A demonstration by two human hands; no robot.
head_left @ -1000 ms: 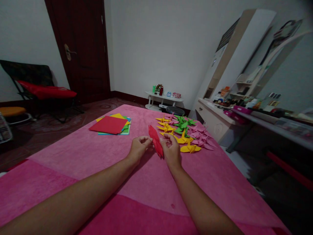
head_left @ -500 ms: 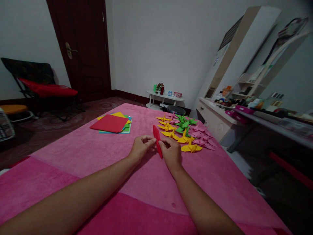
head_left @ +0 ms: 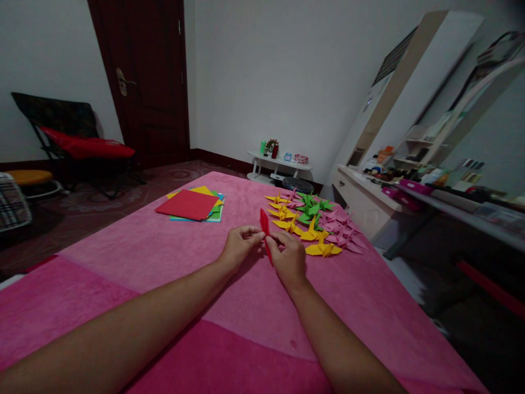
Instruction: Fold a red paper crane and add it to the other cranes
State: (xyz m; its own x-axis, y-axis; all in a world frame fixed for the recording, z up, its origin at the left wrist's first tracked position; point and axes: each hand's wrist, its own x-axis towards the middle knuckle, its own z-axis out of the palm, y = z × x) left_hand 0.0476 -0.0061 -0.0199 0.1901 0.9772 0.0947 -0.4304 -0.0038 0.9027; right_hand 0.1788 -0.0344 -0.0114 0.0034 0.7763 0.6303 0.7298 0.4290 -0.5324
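A narrow piece of folded red paper is pinched between my two hands, a little above the pink cloth. My left hand grips its left side with thumb and fingertips. From the right, my right hand pinches the same piece, covering part of its lower half. Just beyond my right hand lie folded paper cranes: yellow cranes nearest, green cranes farther back, and pink cranes at the right. The fine folds between my fingertips are hidden.
A stack of coloured paper sheets, red on top, lies on the far left of the cloth. Beyond the far edge stands a low white table. A cluttered dresser is at the right, and a folding chair is at the left.
The view has shifted slightly, so the room appears a little farther right. Both hands keep their pinch on the red paper, whose upper end now looks slightly wider and more turned.
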